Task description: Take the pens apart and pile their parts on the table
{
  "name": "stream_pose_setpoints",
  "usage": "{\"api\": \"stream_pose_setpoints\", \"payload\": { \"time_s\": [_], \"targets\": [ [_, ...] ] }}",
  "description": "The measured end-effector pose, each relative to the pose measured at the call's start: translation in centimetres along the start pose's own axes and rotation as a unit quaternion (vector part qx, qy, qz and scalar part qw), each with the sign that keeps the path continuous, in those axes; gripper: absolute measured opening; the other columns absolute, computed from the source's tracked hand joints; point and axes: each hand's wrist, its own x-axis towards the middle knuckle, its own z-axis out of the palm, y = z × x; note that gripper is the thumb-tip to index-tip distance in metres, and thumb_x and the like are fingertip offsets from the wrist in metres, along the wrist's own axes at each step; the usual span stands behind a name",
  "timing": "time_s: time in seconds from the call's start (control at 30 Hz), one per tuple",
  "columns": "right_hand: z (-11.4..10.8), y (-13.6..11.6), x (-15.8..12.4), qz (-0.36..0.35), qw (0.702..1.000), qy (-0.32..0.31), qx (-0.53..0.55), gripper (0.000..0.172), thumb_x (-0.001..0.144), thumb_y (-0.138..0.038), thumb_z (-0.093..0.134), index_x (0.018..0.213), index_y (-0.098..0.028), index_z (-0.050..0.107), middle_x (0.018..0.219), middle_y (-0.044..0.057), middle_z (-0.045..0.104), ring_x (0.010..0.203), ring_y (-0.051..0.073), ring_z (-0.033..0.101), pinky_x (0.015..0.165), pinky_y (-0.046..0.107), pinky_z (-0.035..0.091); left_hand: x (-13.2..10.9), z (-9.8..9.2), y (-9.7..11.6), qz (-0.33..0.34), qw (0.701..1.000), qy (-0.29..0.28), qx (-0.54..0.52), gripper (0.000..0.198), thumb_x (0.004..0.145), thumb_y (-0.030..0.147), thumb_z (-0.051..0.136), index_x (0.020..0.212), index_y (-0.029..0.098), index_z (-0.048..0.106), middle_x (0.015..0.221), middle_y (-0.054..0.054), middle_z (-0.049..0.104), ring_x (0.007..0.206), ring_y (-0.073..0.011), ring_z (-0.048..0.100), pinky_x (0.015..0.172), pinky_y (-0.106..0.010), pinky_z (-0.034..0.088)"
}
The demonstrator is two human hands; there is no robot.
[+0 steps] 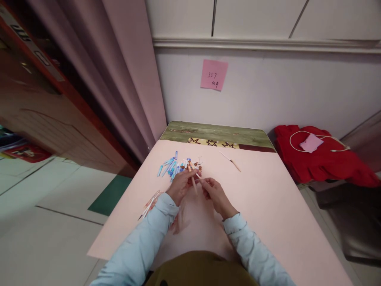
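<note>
Over the middle of the table, my left hand (179, 186) is closed on a tan pen barrel (194, 186) that slants down toward me. My right hand (216, 194) pinches the end of a thin white stick (198, 175), which looks like a pen refill and reaches to my left fingertips. Just beyond my hands lie small brown pieces (200, 168), partly hidden by my fingers. Several blue pen pieces (169, 168) are heaped to the left of them. Nearer me on the left is a bunch of tan and white pens or refills (150, 202).
A tan pen part with a thin white stick (235, 164) lies at the back right of the pink-covered table (262, 206). A red cloth (312, 159) with a white cable (293, 139) is beyond the right edge. A wall stands behind, a curtain (125, 59) at left.
</note>
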Motion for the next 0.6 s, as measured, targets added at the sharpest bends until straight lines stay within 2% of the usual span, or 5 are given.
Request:
{"api": "stream_pose_setpoints", "payload": {
  "time_s": [0.1,0.27,0.4,0.47,0.6],
  "targets": [
    [-0.1,0.0,-0.2,0.021,0.998,-0.058,-0.011,0.048,0.075,-0.065,0.065,0.083,-0.018,0.059,0.055,-0.008,0.045,0.045,0.008,0.031,0.045,0.024,0.02,0.4,-0.3,0.6,0.009,1.0,0.022,-0.012,0.009,0.081,0.015,0.073,0.087,0.009,0.071,0.085,-0.012,0.074,0.077,-0.0178,0.072,0.072,-0.026,0.058],
    [-0.7,0.8,0.3,0.018,0.999,0.024,-0.041,0.039,0.082,-0.058,0.056,0.081,-0.019,0.058,0.054,-0.007,0.044,0.047,0.01,0.035,0.047,0.025,0.024,0.8,-1.7,1.6,0.035,0.995,0.084,-0.033,0.01,0.081,0.015,0.073,0.087,0.009,0.068,0.088,-0.013,0.074,0.08,-0.0197,0.073,0.072,-0.031,0.06],
    [-0.7,0.4,1.5,-0.011,0.987,0.048,-0.155,0.03,0.089,-0.046,0.051,0.091,-0.018,0.061,0.067,0.0,0.061,0.055,0.014,0.051,0.053,0.026,0.035,0.2,-1.8,1.0,0.002,0.999,0.053,-0.005,0.013,0.081,0.018,0.074,0.088,0.008,0.069,0.085,-0.013,0.074,0.076,-0.0203,0.073,0.07,-0.031,0.061],
    [-0.5,-0.6,2.1,-0.066,0.948,0.07,-0.305,0.024,0.091,-0.038,0.052,0.098,-0.018,0.064,0.077,0.004,0.069,0.068,0.017,0.06,0.062,0.027,0.04,-0.1,-1.7,0.6,-0.012,0.999,0.052,-0.01,0.012,0.082,0.018,0.073,0.088,0.008,0.07,0.082,-0.013,0.074,0.073,-0.0197,0.073,0.07,-0.032,0.061],
    [-0.2,-3.2,3.2,-0.111,0.789,0.1,-0.595,0.018,0.092,-0.025,0.055,0.099,-0.02,0.07,0.092,0.011,0.073,0.086,0.023,0.067,0.07,0.03,0.041,0.0,-1.8,0.3,-0.014,0.997,0.075,-0.025,0.008,0.084,0.016,0.07,0.087,0.008,0.069,0.08,-0.012,0.073,0.073,-0.0193,0.073,0.068,-0.031,0.061]
  ]
}}
